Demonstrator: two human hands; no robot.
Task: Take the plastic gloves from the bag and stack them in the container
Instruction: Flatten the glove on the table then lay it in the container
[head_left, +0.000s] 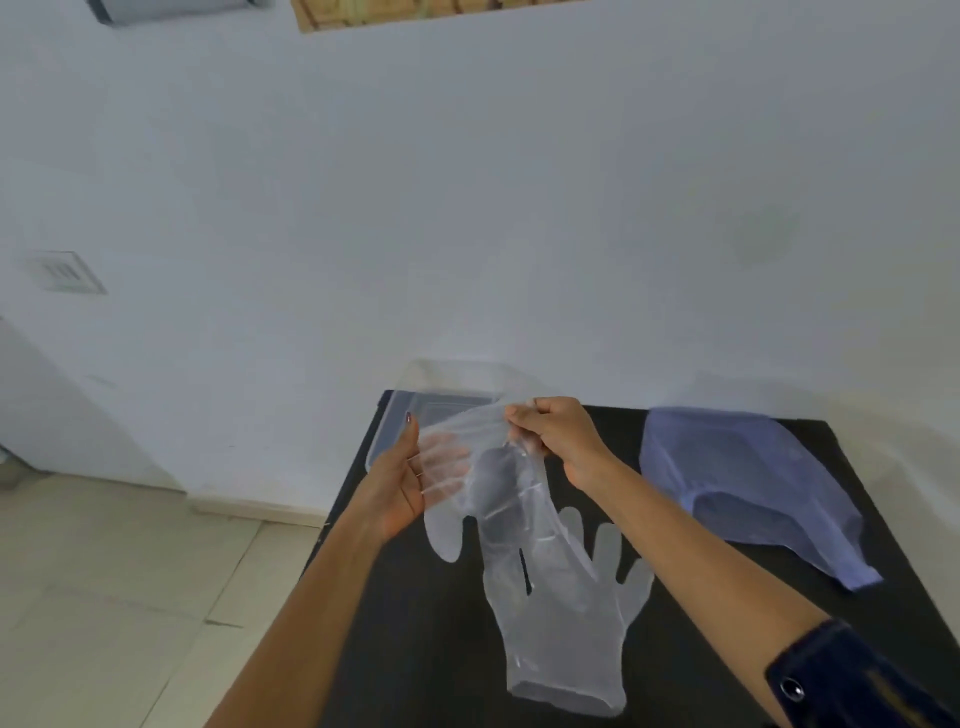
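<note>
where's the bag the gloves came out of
The bluish bag lies flat on the right side of the black table, just beyond the right hand's forearm.

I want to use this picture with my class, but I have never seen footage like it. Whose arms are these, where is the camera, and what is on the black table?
No machine here: a person wears one camera on the head, looking down at their own arms. The left hand and right hand hold up a clear plastic glove. Another glove lies flat on the black table. Behind the hands sits a clear container; to the right lies a bluish bag.
</note>
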